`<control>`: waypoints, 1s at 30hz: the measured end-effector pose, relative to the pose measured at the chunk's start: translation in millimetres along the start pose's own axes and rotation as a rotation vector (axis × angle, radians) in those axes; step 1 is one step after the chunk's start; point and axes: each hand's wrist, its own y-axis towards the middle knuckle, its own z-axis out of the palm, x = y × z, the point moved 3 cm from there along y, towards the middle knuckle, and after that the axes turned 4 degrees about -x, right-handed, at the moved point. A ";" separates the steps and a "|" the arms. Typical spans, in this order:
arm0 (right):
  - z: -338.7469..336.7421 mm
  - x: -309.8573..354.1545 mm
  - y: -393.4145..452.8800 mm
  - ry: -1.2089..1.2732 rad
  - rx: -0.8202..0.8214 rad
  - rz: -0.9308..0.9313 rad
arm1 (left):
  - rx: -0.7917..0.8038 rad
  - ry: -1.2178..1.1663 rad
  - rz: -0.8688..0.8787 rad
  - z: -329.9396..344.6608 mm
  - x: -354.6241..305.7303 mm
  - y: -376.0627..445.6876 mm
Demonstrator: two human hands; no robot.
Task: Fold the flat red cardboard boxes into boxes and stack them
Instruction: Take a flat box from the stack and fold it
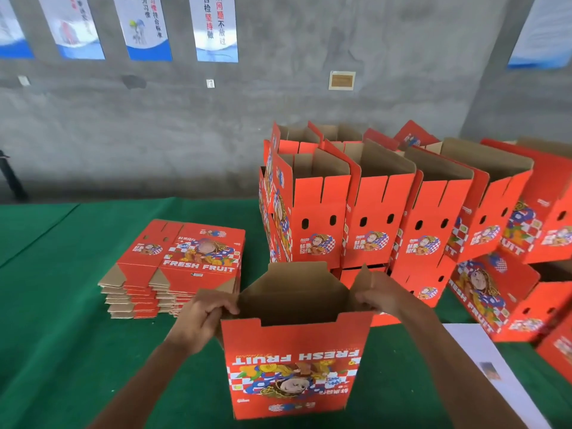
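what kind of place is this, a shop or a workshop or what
Probably a packing workshop or small factory floor: bare concrete wall hung with notice posters, a green-covered work table, a stack of flat red boxes and rows of folded boxes.

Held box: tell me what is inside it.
The held box shows only bare brown cardboard walls inside. Its red front panel hides the lower interior. Left hand and right hand grip its top side flaps.

A grey concrete wall (278, 119) fills the background. High on it hang white-and-blue posters (213, 27) with Chinese text; below them, to the right, sits a small framed plaque (341, 80), perhaps brass. Beneath the wall stretches a desk (62, 305) under green cloth.
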 end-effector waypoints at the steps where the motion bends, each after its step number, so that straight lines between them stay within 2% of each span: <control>1: 0.5 1.6 0.9 0.006 -0.006 -0.015 | 0.013 -0.080 -0.066 -1.2 4.2 -5.7; 3: 0.9 3.3 3.9 0.023 -0.027 -0.032 | 0.050 -0.187 -0.123 -3.2 5.9 -14.2; 5: 0.9 2.7 6.7 0.034 -0.051 -0.050 | 0.089 -0.182 -0.110 -5.0 6.5 -19.7; 8: -0.6 -0.1 9.5 0.097 -0.077 -0.063 | 0.154 -0.047 -0.123 -6.9 8.8 -27.4; 11: 2.4 -4.2 13.3 0.205 -0.048 -0.033 | 0.123 0.107 -0.077 -1.8 4.8 -24.7; 15: 10.0 -11.2 19.6 0.193 0.021 0.003 | 0.043 -0.040 -0.295 10.4 -3.1 -14.1; 16: 9.6 -12.8 20.1 0.192 0.046 0.004 | 0.028 -0.007 -0.317 12.2 -5.0 -11.8; 19: 6.9 -17.4 19.1 0.210 0.134 0.022 | 0.036 0.315 -0.272 17.0 -4.9 -6.8; 21: 10.1 -18.3 17.6 0.167 0.147 -0.032 | 0.148 0.494 -0.219 27.5 -2.6 -2.7; 23: 16.5 -17.4 15.5 0.082 0.090 -0.129 | 0.301 0.662 -0.243 38.5 -6.0 2.2; 26: 31.9 -13.8 4.1 0.073 0.021 -0.275 | 0.362 0.745 -0.350 48.9 -16.3 13.9; 30: 49.6 -13.9 -10.3 0.183 0.000 -0.343 | 0.400 0.827 -0.377 56.9 -28.2 23.4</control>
